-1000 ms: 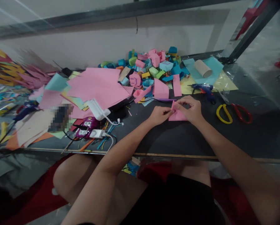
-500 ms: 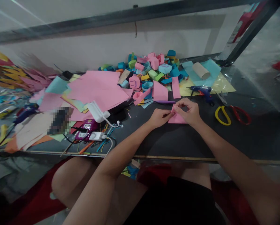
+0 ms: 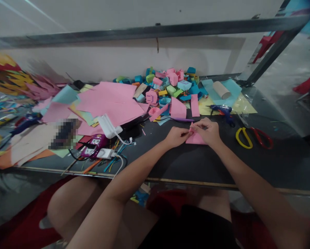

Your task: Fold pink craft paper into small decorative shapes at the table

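A small pink paper piece (image 3: 195, 138) lies on the dark table (image 3: 196, 162) in front of me. My left hand (image 3: 176, 135) pinches its left corner with closed fingers. My right hand (image 3: 207, 130) is curled over the top of the same piece, fingertips pressed on its upper edge. Both hands meet near the paper's top point. Much of the sheet is hidden under my right hand.
Yellow and red scissors (image 3: 252, 138) lie to the right, a blue glue gun (image 3: 222, 110) behind them. A heap of folded paper boxes (image 3: 170, 83) and a cardboard tube (image 3: 221, 89) sit at the back. Large pink sheets (image 3: 110, 100), chargers and cables (image 3: 105, 138) fill the left.
The camera tilted, so everything sits a little lower in the picture. My fingers have closed tighter on the pink paper's top corner; the paper stays in the same place on the table.
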{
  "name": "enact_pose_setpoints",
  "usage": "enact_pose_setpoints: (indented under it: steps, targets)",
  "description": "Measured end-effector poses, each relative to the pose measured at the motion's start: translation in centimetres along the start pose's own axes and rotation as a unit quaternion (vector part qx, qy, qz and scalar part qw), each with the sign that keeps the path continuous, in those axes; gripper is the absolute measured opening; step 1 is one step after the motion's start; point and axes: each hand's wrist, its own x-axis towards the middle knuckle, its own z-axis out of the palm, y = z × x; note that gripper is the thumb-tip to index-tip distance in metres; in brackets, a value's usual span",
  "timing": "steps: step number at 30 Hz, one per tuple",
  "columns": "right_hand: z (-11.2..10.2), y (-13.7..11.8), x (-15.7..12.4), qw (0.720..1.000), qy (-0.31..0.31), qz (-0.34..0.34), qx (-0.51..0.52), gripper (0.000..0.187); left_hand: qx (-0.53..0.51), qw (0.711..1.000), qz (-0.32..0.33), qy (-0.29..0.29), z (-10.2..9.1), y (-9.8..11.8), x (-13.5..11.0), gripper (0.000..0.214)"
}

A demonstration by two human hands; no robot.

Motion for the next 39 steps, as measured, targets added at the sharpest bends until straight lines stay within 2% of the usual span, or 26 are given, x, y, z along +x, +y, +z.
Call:
enact_pose_setpoints:
  steps: [10, 22, 25, 29, 33, 39]
  targets:
    - [0.2, 1.3, 0.3, 0.996, -0.005, 0.042, 0.084, 0.029, -0.008, 1.000, -0.012, 0.005, 0.1, 0.1, 0.2, 0.059]
    - [0.6, 1.8, 0.4, 0.998, -0.009, 0.028, 0.063, 0.020, -0.025, 0.999, -0.019, 0.008, 0.0, 0.2, 0.2, 0.056]
    - [0.6, 2.1, 0.3, 0.996, -0.004, 0.048, 0.073, 0.024, -0.030, 0.999, -0.027, 0.008, -0.1, 0.2, 0.2, 0.054]
    - [0.5, 2.4, 0.3, 0.994, -0.007, 0.074, 0.074, 0.046, -0.034, 0.999, -0.031, 0.009, -0.1, 0.1, 0.2, 0.052]
    - [0.4, 2.2, 0.0, 0.991, -0.025, 0.099, 0.091, 0.036, -0.025, 0.999, -0.029, 0.020, 0.0, 0.0, 0.2, 0.053]
    - [0.6, 1.5, 0.0, 0.990, 0.003, 0.100, 0.101, 0.033, -0.038, 0.998, -0.036, 0.026, 0.1, -0.1, 0.2, 0.051]
